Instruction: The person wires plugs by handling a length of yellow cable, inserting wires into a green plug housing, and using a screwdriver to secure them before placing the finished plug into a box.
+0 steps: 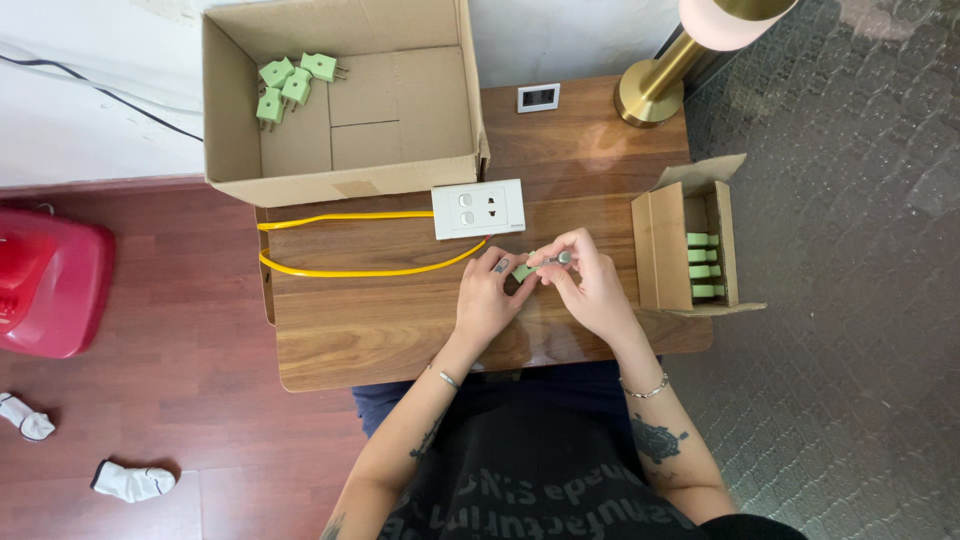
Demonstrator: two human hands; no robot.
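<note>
My left hand (488,295) pinches a small green plug (523,271) above the wooden table (380,330). My right hand (590,280) holds a thin metal tool (560,259), its tip against the plug. Just beyond the hands lies a white socket plate (479,208) with a yellow cable (350,270) looping off to the left. Several green plugs (290,82) lie in the far left corner of a large open cardboard box (400,120). A small cardboard box (665,245) to the right of my hands holds a row of green plugs (703,265).
A brass lamp base (650,95) and a small white frame (538,97) stand at the table's far side. A red object (45,285) and two white socks (130,480) lie on the wooden floor to the left. Grey carpet (850,300) covers the right.
</note>
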